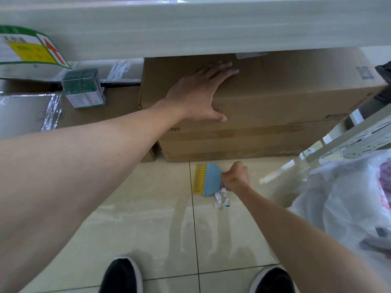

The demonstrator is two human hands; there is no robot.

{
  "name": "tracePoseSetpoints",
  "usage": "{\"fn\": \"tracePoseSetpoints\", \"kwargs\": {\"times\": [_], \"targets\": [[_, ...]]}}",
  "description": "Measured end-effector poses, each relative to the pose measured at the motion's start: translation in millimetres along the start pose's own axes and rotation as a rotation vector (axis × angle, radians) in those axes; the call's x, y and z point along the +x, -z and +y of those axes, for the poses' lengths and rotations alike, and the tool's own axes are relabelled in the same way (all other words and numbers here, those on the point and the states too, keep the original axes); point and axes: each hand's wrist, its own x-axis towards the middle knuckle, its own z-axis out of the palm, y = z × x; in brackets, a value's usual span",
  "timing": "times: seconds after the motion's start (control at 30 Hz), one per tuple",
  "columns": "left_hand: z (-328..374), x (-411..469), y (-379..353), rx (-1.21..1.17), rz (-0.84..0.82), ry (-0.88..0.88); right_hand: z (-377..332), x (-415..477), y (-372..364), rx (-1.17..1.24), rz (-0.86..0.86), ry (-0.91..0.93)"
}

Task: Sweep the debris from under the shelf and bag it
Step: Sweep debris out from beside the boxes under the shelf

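Note:
My right hand [235, 176] grips a small blue hand brush [211, 179] with yellow bristles, held low over the tiled floor in front of the shelf. Scraps of white torn paper [221, 200] lie on the tile just below that hand. My left hand [198, 94] rests flat, fingers spread, on top of a large cardboard box [285, 106] that sits under the white shelf board [190, 28]. A translucent plastic bag [347, 199] with things inside sits at the right.
More cardboard boxes [29, 115] and a green packet [83, 88] crowd the left under the shelf. A white perforated shelf bracket [357, 138] juts in at the right. My two dark shoes [122, 275] stand on glossy beige tiles [148, 208] near the bottom edge.

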Motion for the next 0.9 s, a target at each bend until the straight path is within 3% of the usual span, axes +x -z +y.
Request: {"fn": "tracePoseSetpoints", "kwargs": {"times": [0.7,0.9], "targets": [[9,-3,6,-0.008,-0.036,0.051,76,1,40,0.058,0.179,-0.170],[13,-3,9,-0.003,-0.030,0.050,90,7,59,0.051,0.092,0.050]]}}
